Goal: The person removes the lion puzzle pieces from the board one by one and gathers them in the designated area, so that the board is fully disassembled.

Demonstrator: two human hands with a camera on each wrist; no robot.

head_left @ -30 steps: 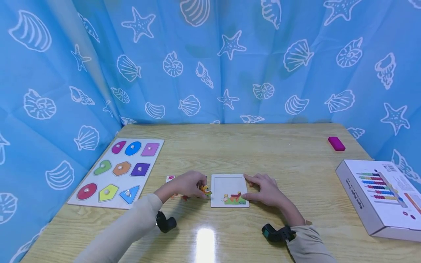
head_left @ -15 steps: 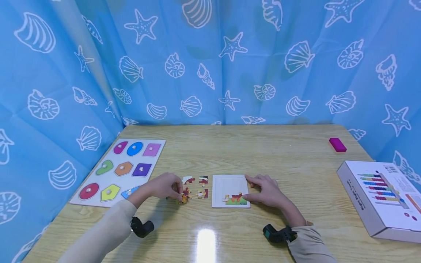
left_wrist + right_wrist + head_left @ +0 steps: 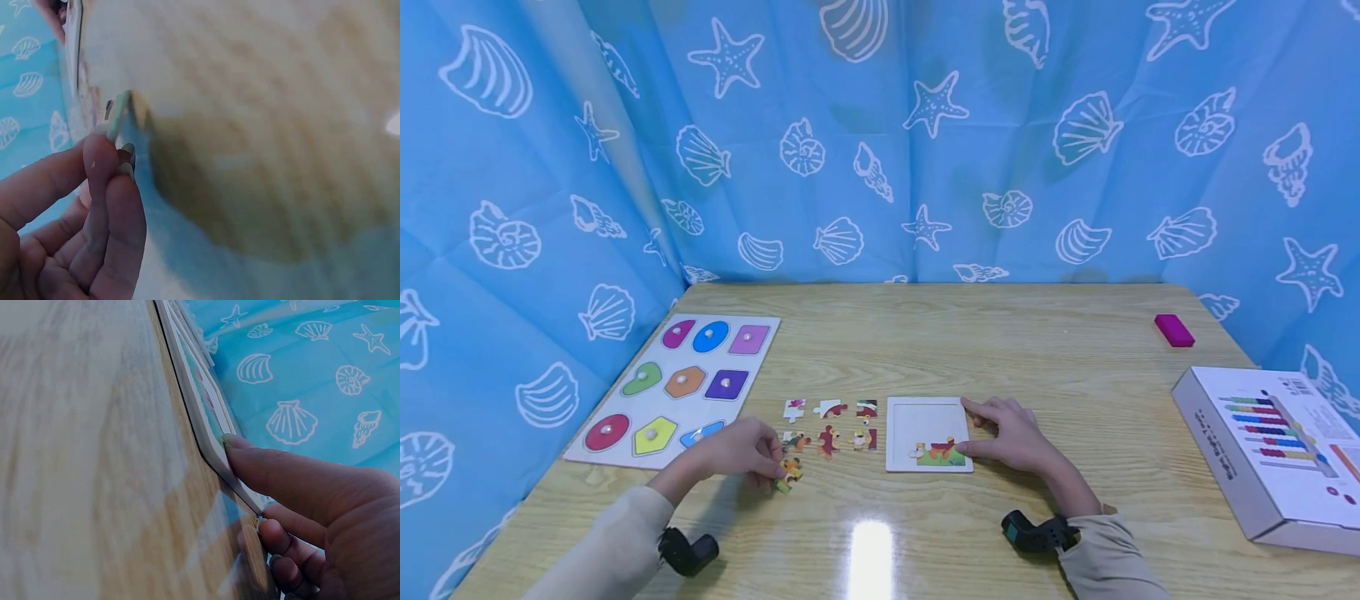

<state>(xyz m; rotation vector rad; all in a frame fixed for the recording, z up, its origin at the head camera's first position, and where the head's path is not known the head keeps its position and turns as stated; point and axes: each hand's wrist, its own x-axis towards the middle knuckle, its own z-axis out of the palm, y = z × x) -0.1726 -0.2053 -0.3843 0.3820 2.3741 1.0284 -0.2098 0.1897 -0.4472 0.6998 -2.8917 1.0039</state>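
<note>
My left hand (image 3: 748, 454) pinches an orange-and-green jigsaw piece (image 3: 790, 472) between thumb and fingertips, low at the table's surface. In the left wrist view the piece (image 3: 117, 115) shows nearly edge-on. Just behind it, several loose jigsaw pieces (image 3: 828, 442) lie in two rough rows. To their right is a square white puzzle tray (image 3: 898, 417), with a few joined pieces (image 3: 942, 454) in its lower right part. At the tray's right edge my right hand (image 3: 1007, 433) holds it, thumb on the rim near the pieces and index finger by the far corner.
On the left lies a white shape board (image 3: 696, 357) with coloured knobbed shapes. A white box (image 3: 1262, 450) printed with an abacus stands at the right edge. Behind it is a pink block (image 3: 1174, 330). A blue shell-print curtain (image 3: 880, 142) hangs behind the table.
My left hand has moved from the tray's left edge leftward and toward me, carrying the piece, uncovering the loose pieces. The right hand stays on the tray.
</note>
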